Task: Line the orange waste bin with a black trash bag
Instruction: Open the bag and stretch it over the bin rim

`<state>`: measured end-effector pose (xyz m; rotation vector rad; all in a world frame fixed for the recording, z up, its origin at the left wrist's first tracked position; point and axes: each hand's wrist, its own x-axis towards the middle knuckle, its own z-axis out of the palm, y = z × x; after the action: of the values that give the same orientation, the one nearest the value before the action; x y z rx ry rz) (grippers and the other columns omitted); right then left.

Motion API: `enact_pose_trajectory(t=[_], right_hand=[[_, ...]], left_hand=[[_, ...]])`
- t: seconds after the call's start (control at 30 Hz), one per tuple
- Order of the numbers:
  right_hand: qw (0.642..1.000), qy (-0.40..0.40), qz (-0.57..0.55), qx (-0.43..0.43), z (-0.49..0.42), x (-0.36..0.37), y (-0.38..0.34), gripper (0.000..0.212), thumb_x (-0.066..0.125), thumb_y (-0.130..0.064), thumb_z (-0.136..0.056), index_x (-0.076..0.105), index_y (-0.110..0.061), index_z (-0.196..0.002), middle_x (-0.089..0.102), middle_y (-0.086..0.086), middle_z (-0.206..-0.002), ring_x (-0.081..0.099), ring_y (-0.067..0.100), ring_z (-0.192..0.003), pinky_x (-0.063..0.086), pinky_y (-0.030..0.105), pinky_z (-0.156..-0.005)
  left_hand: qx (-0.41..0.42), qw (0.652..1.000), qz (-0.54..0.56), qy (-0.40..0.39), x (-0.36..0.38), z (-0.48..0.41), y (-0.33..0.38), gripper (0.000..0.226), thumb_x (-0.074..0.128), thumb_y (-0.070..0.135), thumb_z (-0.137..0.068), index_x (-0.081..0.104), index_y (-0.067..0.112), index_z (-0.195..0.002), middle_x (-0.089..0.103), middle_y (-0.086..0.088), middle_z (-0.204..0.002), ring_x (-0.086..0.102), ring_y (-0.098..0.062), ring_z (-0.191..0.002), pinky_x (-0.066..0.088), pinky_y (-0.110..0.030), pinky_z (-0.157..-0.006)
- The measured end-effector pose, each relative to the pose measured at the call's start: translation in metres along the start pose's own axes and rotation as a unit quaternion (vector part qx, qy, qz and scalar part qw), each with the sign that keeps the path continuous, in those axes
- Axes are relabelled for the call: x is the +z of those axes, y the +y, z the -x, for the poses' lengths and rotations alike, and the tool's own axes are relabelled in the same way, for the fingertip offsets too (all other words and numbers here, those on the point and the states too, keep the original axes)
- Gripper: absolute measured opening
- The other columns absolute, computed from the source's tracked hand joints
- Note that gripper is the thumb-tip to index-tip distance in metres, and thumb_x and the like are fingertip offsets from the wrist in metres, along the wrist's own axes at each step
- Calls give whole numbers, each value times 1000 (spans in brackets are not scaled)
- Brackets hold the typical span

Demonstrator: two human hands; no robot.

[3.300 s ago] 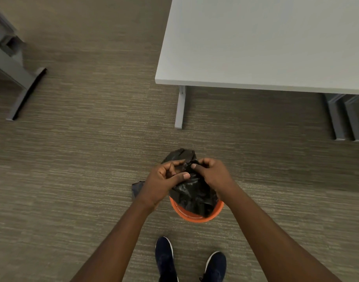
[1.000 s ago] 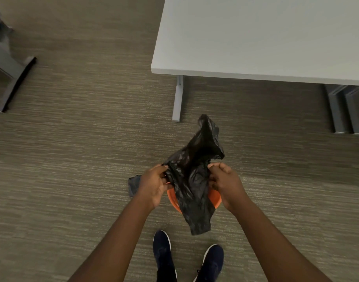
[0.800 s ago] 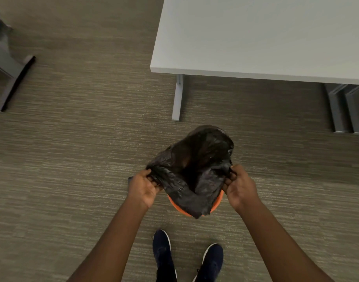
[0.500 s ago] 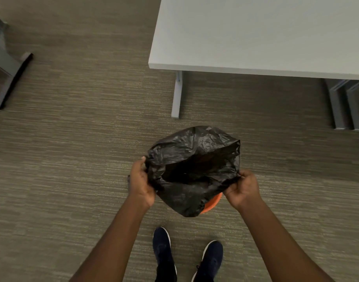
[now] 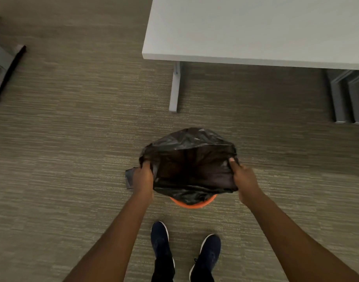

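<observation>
Over the orange bin (image 5: 193, 204), both hands' fingers (image 5: 232, 162) clamp the black bag (image 5: 186, 159) open.

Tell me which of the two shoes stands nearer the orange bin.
The left shoe. Its toe reaches further forward, closer under the orange bin, while the right shoe sits further back and off to the side.

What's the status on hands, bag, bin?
Left hand and right hand gripping bag mouth, spread open. Bag above bin, rim not covered. Nothing blocking.
</observation>
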<state>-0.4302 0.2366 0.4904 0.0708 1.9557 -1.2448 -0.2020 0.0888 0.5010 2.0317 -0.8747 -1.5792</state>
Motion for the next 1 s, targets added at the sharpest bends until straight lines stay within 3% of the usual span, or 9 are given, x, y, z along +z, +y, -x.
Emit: enact_pose_trajectory(t=[0.1, 0.2, 0.33, 0.43, 0.53, 0.63, 0.7, 0.83, 1.0], right_hand=[[999, 31, -16, 1, -6, -5, 10, 33, 56, -43, -100, 72, -20, -82, 76, 2, -88, 74, 25, -85, 58, 36, -74], [999, 40, -9, 13, -8, -15, 23, 41, 53, -46, -101, 75, -24, -74, 75, -8, -76, 72, 19, -79, 56, 32, -68], [999, 32, 18, 20, -14, -27, 41, 26, 52, -27, -104, 72, -16, -89, 74, 12, -97, 69, 29, -88, 55, 38, -82], [997, 17, 71, 6, -19, -35, 52, 18, 51, -10, -101, 68, -15, -107, 70, 11, -106, 67, 29, -94, 54, 36, -80], [997, -2, 79, 25, -21, -36, 63, 28, 51, 0, -96, 70, -20, -92, 73, 4, -97, 68, 22, -85, 54, 32, -72], [995, 5, 86, 55, -32, -33, 74, 14, 60, -8, -95, 69, -18, -94, 73, 5, -94, 69, 19, -81, 52, 30, -64], [993, 15, 96, 64, -39, -29, 78, 4, 64, -15, -95, 68, -15, -94, 73, 10, -92, 69, 24, -80, 55, 34, -66], [990, 45, 124, 45, -53, -16, 79, 23, 65, -29, -94, 63, -11, -80, 67, 14, -80, 61, 29, -73, 47, 39, -67], [985, 81, 150, 36, -77, 6, 77, 31, 58, -41, -96, 69, -17, -79, 71, 10, -83, 67, 30, -80, 52, 42, -76]], left_hand=[[3, 1000, -4, 18, 4, -9, -12, 40, 46, 38, -102, 69, 5, -107, 71, -18, -106, 67, -35, -100, 53, -52, -95], [-39, 998, -27, 29, 0, -19, -23, 39, 43, 20, -104, 57, 4, -137, 65, -23, -127, 64, -36, -110, 53, -52, -102], [-90, 996, -7, 23, -7, -29, -39, 39, 48, 14, -103, 57, 10, -141, 64, -19, -132, 63, -37, -117, 53, -52, -103], [-124, 989, 81, 11, -8, -29, -45, 28, 46, 9, -104, 66, 2, -123, 67, -18, -120, 65, -35, -105, 55, -47, -94], [-150, 979, 135, 21, -5, -35, -53, 24, 41, -1, -100, 61, 7, -90, 62, -16, -94, 60, -31, -78, 51, -37, -68], [-157, 974, 162, 11, 2, -40, -59, 21, 43, 3, -97, 63, 4, -93, 66, -13, -84, 65, -31, -74, 54, -30, -57], [-181, 971, 158, -9, 7, -45, -61, 22, 41, 6, -93, 56, 7, -76, 63, -12, -66, 64, -30, -57, 54, -29, -44], [-166, 982, 78, -36, 11, -75, -64, 18, 61, 23, -93, 62, 6, -89, 65, -16, -90, 66, -32, -81, 54, -43, -73], [-127, 991, -38, -36, 15, -119, -65, 36, 66, 40, -94, 61, 10, -74, 68, -16, -86, 68, -32, -87, 57, -57, -93]])
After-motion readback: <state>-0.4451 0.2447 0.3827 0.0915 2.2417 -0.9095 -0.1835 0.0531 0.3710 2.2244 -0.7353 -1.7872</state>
